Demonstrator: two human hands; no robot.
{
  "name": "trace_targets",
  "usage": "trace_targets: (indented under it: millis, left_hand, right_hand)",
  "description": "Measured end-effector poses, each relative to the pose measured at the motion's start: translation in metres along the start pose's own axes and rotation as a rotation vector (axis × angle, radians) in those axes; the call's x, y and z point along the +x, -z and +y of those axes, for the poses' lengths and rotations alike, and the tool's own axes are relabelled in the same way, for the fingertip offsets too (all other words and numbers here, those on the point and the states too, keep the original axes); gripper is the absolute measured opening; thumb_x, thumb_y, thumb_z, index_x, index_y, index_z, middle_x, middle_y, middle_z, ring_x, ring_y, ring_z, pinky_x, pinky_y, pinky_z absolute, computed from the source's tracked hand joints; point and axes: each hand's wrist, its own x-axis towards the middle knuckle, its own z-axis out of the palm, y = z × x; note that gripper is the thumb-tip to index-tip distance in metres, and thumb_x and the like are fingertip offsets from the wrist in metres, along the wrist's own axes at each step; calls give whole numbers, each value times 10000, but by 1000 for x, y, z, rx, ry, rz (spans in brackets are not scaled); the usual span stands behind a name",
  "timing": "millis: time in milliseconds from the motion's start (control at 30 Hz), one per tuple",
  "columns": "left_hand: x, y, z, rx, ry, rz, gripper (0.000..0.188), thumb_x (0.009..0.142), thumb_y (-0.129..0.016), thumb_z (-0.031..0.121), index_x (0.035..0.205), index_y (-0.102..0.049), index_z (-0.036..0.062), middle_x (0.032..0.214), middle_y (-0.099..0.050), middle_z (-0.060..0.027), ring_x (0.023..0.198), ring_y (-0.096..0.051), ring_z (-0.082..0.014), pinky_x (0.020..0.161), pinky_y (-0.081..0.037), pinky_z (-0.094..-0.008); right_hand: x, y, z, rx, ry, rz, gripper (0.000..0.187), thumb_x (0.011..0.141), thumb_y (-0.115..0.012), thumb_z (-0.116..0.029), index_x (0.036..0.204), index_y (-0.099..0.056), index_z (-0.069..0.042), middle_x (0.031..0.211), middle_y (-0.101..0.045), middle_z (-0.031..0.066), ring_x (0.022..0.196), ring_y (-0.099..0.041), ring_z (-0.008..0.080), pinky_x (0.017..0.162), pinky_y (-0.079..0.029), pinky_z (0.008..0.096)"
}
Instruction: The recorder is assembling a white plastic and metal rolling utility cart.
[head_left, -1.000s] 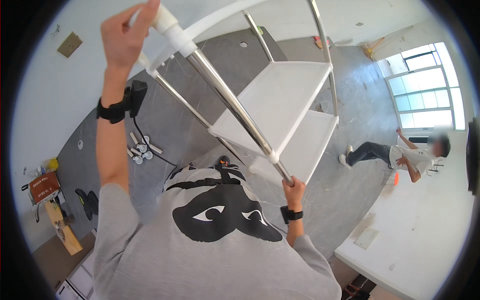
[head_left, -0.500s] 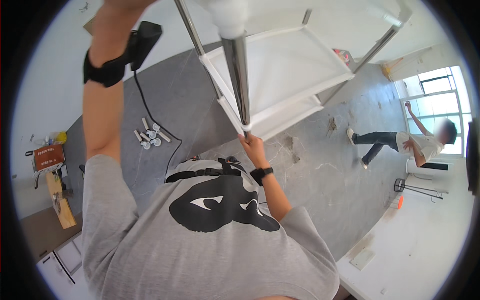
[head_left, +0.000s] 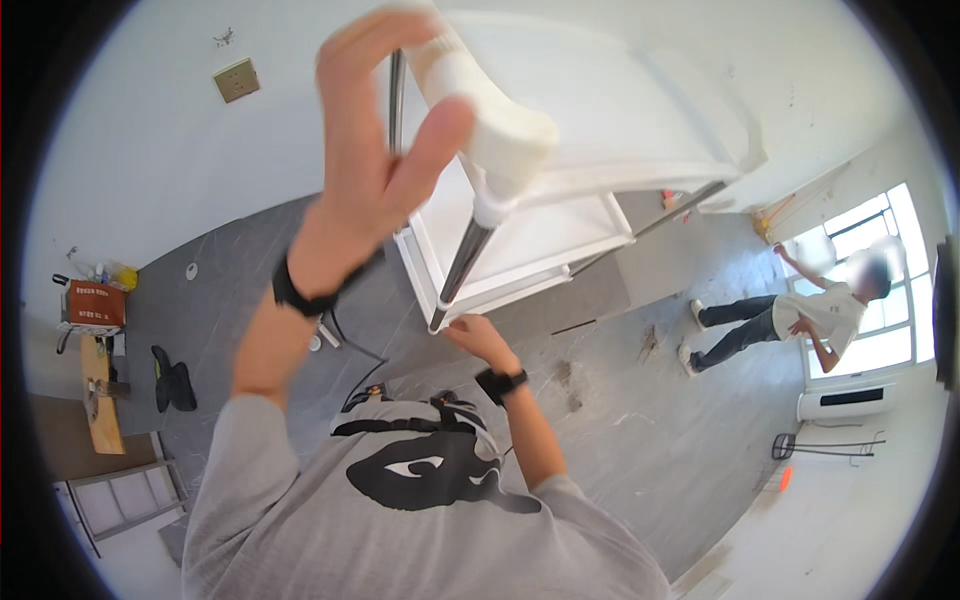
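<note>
The shelf rack (head_left: 560, 230) is being turned in the air: left hand (head_left: 385, 170) wrapped round a white corner post (head_left: 490, 120), right hand (head_left: 480, 338) steadying a metal leg's (head_left: 462, 262) lower end, its grip unclear; setting it down calls for level footing.

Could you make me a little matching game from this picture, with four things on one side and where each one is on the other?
Things:
1. left hand
2. right hand
3. orange box
4. wall plate

Places:
A. on the white wall, upper left
B. at the lower end of the metal pole
C. far left, at the floor's edge
D. up on the white plastic cap of the shelf rack

Pairs: 1-D, 2-B, 3-C, 4-A
</note>
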Motion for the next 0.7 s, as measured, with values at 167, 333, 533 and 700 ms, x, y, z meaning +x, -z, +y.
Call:
trace_targets:
  millis: [167, 333, 533, 700]
  left_hand:
    - [-104, 13, 67, -622, 857, -382, 482, 907, -626, 366, 1176, -505, -15, 1117, -553, -109, 1041, -514, -193, 915, -402, -336]
    - [-113, -22, 83, -1088, 1050, -316, 536, 942, -591, 438, 1193, -497, -25, 984, -595, -69, 849, -569, -127, 762, -473, -275]
    - [-104, -31, 62, -1104, 1125, -278, 407, 978, -571, 372, 1060, -568, -27, 673, -520, -2, 605, -418, -50, 519, -362, -234]
    - [-109, -41, 61, -1053, 1060, -293, 408, 981, -565, 376, 880, -581, -19, 567, -427, 13, 551, -340, -63, 474, -298, -262]
  right_hand:
    - [-109, 146, -194, 173, 297, 562, 212, 852, -686, -170, 914, -644, 28, 801, -652, 107, 741, -594, 149, 699, -465, 277]
    - [-93, 194, -311, -225, 953, 849, 539, 710, -805, -174, 1159, -565, 3, 1113, -618, 130, 1027, -565, 213, 840, -475, 369]
    - [-64, 188, -338, -167, 743, 623, 475, 725, -821, -160, 1094, -580, 17, 899, -701, 109, 810, -688, 184, 700, -556, 301]
    - [-53, 196, -328, -59, 864, 624, 406, 720, -822, -120, 1043, -619, 18, 837, -713, 82, 742, -684, 122, 666, -545, 246]
